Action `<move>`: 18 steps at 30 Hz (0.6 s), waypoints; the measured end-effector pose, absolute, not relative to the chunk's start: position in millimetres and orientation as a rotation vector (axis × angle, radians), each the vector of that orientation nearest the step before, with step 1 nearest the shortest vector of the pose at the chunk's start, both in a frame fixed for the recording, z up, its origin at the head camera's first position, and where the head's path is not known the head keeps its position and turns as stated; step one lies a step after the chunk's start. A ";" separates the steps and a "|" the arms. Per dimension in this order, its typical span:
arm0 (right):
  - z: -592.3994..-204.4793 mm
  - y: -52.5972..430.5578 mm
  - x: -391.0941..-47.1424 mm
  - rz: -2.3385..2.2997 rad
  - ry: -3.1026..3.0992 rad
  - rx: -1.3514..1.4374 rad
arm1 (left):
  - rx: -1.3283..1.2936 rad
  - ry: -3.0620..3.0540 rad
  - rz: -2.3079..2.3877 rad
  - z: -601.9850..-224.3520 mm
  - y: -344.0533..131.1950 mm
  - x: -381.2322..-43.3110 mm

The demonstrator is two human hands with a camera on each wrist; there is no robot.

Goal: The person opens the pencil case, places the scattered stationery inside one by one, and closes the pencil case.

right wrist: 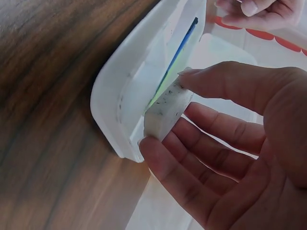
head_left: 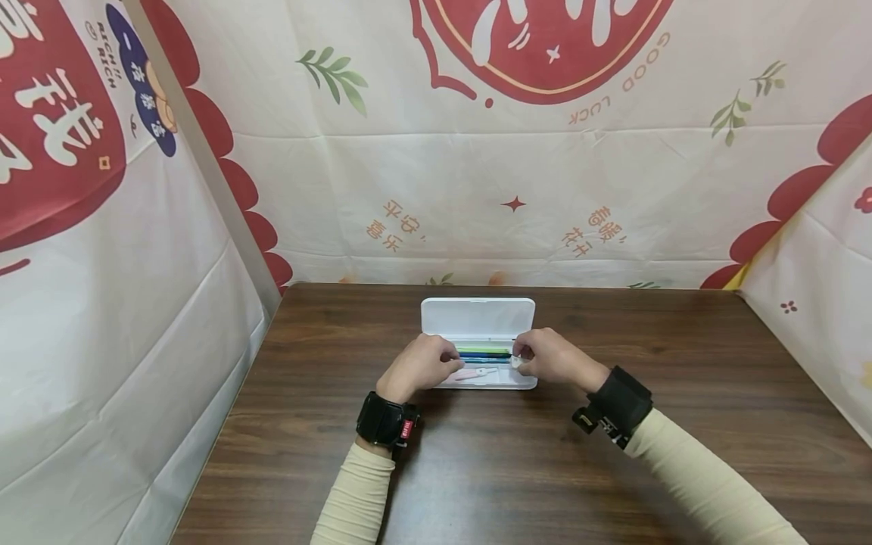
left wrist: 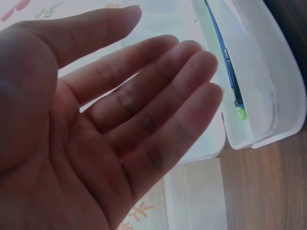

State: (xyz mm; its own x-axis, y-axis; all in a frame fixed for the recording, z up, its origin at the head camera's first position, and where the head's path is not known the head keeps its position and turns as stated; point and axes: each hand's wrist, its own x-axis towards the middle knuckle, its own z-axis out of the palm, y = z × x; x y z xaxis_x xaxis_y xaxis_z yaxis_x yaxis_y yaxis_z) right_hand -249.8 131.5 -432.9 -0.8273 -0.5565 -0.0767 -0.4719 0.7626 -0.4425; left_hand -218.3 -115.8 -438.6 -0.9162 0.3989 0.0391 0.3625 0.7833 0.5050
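A white pencil case (head_left: 478,316) stands open on the table, its lid raised at the back. Green and blue pens (head_left: 484,354) lie lengthwise inside, with a pink-and-white slim item (head_left: 473,374) in the front part. My right hand (head_left: 555,356) pinches a white eraser (right wrist: 168,109) with dark smudges between thumb and fingers, at the right end of the case. Over the left end is my left hand (head_left: 421,365); its fingers are loosely extended and slightly bent, and the left wrist view shows nothing held in the palm.
The brown wooden table (head_left: 490,469) extends around the case. A printed white cloth (head_left: 463,189) hangs behind its far edge, and more cloth hangs at the left and right sides. Each wrist wears a black strap with a camera.
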 end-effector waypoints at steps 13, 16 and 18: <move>-443.2 123.9 -251.9 -0.554 2.724 -0.795 | 0.626 2.904 0.796 -438.0 -117.3 -218.0; -443.6 123.3 -252.2 -0.551 2.725 -0.790 | 0.623 2.903 0.797 -437.7 -117.4 -217.8; -443.7 123.1 -252.1 -0.542 2.726 -0.790 | 0.619 2.903 0.796 -437.9 -117.5 -217.9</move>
